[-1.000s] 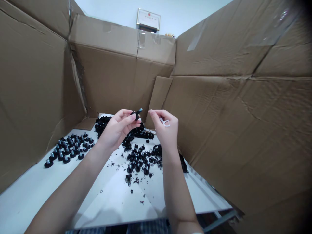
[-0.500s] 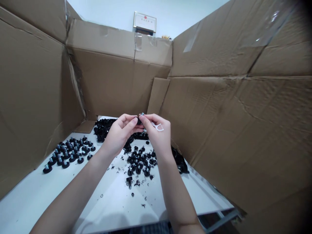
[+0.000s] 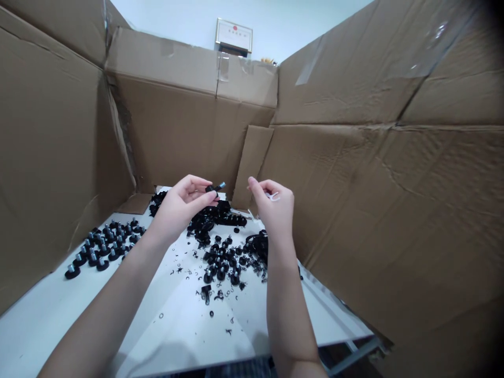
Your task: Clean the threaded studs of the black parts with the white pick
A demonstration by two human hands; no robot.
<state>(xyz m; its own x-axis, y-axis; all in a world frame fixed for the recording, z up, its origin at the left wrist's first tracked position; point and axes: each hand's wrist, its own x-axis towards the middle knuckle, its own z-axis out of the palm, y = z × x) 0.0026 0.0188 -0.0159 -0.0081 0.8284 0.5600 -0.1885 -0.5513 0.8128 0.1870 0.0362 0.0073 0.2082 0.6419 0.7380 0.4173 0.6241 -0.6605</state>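
Observation:
My left hand (image 3: 181,202) pinches a black levelling foot (image 3: 212,190) between thumb and fingers, its metal threaded stud pointing up and to the right. Apart from it, to the right, my right hand (image 3: 276,209) is closed on a white floss pick (image 3: 273,197); the bow end shows over the fingers and a thin tip pokes out below the hand. Under the hands lies a loose pile of levelling feet (image 3: 222,262) amid small black rings and scraps. At the left, many more levelling feet (image 3: 103,247) stand with studs up in a cluster, partly behind my left forearm.
Cardboard walls (image 3: 177,131) surround the white table (image 3: 165,336) at the left, back and right. Heaps of black parts (image 3: 202,223) lie towards the back, and another black heap (image 3: 258,244) sits beside my right wrist. A loose cardboard strip (image 3: 252,163) leans in the back corner.
My hands were together at the levelling foot and have drawn apart. The left keeps the foot and has shifted left; the right has moved right with the floss pick.

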